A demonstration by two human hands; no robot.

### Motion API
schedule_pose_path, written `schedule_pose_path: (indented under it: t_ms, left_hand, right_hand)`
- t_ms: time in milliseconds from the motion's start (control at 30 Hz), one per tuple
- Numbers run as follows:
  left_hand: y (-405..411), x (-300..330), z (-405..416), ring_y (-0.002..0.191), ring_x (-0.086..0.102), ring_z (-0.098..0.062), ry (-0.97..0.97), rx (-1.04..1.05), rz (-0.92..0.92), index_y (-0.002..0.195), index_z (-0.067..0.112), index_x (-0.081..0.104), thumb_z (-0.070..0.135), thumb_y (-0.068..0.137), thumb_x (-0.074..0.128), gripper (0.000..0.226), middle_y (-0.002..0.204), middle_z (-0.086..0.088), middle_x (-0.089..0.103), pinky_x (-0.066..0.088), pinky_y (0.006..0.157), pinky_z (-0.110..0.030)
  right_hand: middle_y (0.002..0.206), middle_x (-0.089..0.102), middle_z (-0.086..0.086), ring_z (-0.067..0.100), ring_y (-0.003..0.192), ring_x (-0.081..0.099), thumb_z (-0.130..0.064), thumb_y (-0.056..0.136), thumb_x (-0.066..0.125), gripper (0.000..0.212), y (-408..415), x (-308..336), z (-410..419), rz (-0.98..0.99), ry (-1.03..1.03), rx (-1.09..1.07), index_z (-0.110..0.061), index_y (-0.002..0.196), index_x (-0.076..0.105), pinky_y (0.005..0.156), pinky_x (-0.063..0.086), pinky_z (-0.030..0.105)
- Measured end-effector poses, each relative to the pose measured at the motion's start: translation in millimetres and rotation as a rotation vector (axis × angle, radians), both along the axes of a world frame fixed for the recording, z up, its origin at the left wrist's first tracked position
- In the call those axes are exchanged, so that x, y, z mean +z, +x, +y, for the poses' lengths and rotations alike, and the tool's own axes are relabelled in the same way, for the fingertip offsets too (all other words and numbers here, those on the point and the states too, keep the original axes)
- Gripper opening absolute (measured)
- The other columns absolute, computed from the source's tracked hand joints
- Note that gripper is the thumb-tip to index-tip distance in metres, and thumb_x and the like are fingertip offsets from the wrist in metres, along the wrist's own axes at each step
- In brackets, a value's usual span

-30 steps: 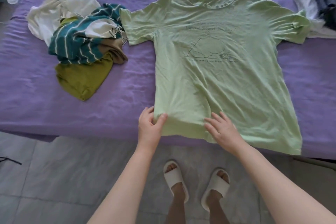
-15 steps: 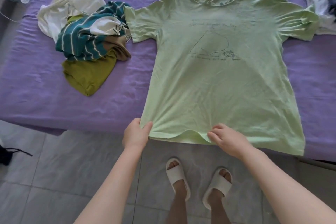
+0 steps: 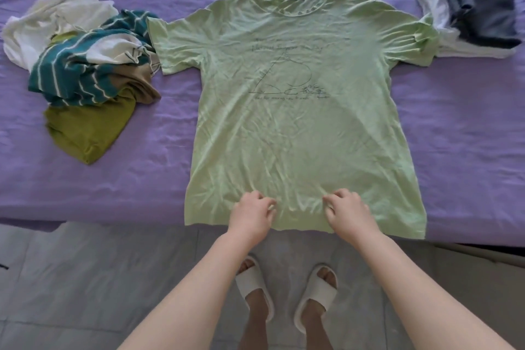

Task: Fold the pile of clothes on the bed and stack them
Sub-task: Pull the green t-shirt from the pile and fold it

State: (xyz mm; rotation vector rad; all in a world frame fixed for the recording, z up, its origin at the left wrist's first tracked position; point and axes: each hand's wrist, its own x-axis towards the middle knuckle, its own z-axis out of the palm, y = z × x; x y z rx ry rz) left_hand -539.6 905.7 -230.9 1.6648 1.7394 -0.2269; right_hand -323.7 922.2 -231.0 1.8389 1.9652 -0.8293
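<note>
Fingers of both hands pinch the t-shirt near its hem.
Bare purple bed flanks the hem.

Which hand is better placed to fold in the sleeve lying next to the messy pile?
Probably the left hand. It rests on the T-shirt's hem on the side nearer that sleeve and the pile; the right hand would have to cross over.

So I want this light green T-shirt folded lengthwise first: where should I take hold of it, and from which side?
Take the light green T-shirt along one long edge: pinch a sleeve's shoulder and the hem corner below it, coming from that side. It lies flat, face up, collar away from you, so that edge probably lifts across cleanly.
</note>
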Motion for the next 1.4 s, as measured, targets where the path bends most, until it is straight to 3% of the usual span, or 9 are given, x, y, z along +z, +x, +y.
schedule_pose_path:
  t_ms: [100, 233, 367, 667, 767, 933, 1033, 1200, 1400]
  left_hand:
    - [24.0, 9.0, 6.2, 0.123, 0.043, -0.024, -0.031, 0.104, -0.087, 0.132, 0.024, 0.054, 0.038, 0.097, 0.047, 0.038, 0.125, -0.006, 0.052, 0.038, 0.101, -0.034]
    - [55.7, 26.4, 18.0, 0.118, 0.053, -0.020, -0.105, 0.223, -0.146, 0.126, 0.019, 0.059, 0.037, 0.098, 0.046, 0.036, 0.127, -0.003, 0.059, 0.042, 0.096, -0.030]
    - [81.2, 44.3, 24.6, 0.114, 0.057, -0.017, -0.127, 0.350, -0.179, 0.121, 0.018, 0.062, 0.037, 0.098, 0.047, 0.033, 0.121, 0.000, 0.064, 0.041, 0.087, -0.025]
    - [92.6, 59.5, 78.9, 0.101, 0.064, -0.018, -0.153, 0.346, -0.254, 0.115, 0.013, 0.065, 0.030, 0.097, 0.052, 0.028, 0.109, -0.006, 0.069, 0.043, 0.081, -0.023]
    - [85.6, 52.9, 125.1, 0.100, 0.064, -0.018, -0.147, 0.327, -0.277, 0.113, 0.013, 0.065, 0.029, 0.096, 0.053, 0.026, 0.108, -0.006, 0.069, 0.043, 0.082, -0.022]
    - [82.3, 43.1, 206.4, 0.096, 0.064, -0.018, -0.131, 0.341, -0.354, 0.108, 0.016, 0.067, 0.029, 0.095, 0.055, 0.022, 0.103, -0.004, 0.069, 0.041, 0.070, -0.023]
    - [91.0, 39.0, 252.0, 0.096, 0.064, -0.014, -0.113, 0.332, -0.400, 0.109, 0.017, 0.067, 0.030, 0.095, 0.055, 0.023, 0.105, -0.002, 0.070, 0.044, 0.078, -0.022]
    - [126.9, 38.8, 315.5, 0.105, 0.062, -0.021, -0.140, 0.322, -0.498, 0.114, 0.014, 0.066, 0.028, 0.096, 0.054, 0.026, 0.111, -0.005, 0.068, 0.048, 0.091, -0.033]
    - [179.6, 41.5, 372.1, 0.109, 0.058, -0.014, -0.184, 0.386, -0.638, 0.122, 0.015, 0.062, 0.029, 0.096, 0.054, 0.031, 0.118, 0.000, 0.064, 0.047, 0.099, -0.036]
  right_hand:
    - [0.155, 0.022, 0.001, 0.025, 0.140, 0.020, -0.031, 0.095, 0.043, 0.049, 23.2, 5.2, 4.2, -0.042, -0.047, 0.015, -0.034, 0.142, 0.034, 0.107, 0.030, 0.045]
    - [0.129, 0.057, 0.003, 0.025, 0.118, 0.052, -0.034, 0.097, 0.038, 0.036, 50.3, 15.5, 14.4, 0.026, -0.082, -0.102, -0.024, 0.128, 0.053, 0.091, 0.045, 0.035]
    - [0.127, 0.060, 0.002, 0.022, 0.117, 0.054, -0.031, 0.097, 0.041, 0.035, 66.4, 36.0, 25.3, 0.139, -0.044, -0.138, -0.022, 0.128, 0.055, 0.092, 0.045, 0.034]
    - [0.121, 0.063, -0.001, 0.020, 0.112, 0.056, -0.032, 0.097, 0.042, 0.031, 84.9, 75.9, 93.7, 0.173, 0.022, -0.232, -0.024, 0.121, 0.059, 0.080, 0.046, 0.030]
    - [0.121, 0.064, -0.001, 0.019, 0.112, 0.056, -0.032, 0.096, 0.044, 0.029, 90.8, 73.2, 132.5, 0.177, 0.020, -0.312, -0.025, 0.118, 0.062, 0.085, 0.048, 0.031]
    - [0.110, 0.068, 0.006, 0.021, 0.102, 0.062, -0.022, 0.093, 0.053, 0.024, 92.2, 63.7, 201.7, 0.340, 0.009, -0.627, -0.013, 0.112, 0.066, 0.084, 0.045, 0.027]
    - [0.109, 0.069, 0.007, 0.021, 0.100, 0.063, -0.019, 0.092, 0.055, 0.024, 91.5, 57.7, 237.0, 0.433, 0.046, -0.774, -0.010, 0.111, 0.065, 0.083, 0.043, 0.027]
    - [0.114, 0.065, 0.007, 0.017, 0.102, 0.058, -0.017, 0.092, 0.055, 0.029, 109.3, 56.5, 282.3, 0.453, 0.102, -0.875, -0.010, 0.119, 0.061, 0.079, 0.040, 0.024]
    - [0.136, 0.045, 0.013, 0.029, 0.122, 0.043, -0.019, 0.091, 0.057, 0.046, 152.7, 49.2, 349.9, 0.246, 0.282, -0.783, -0.009, 0.135, 0.047, 0.100, 0.034, 0.033]
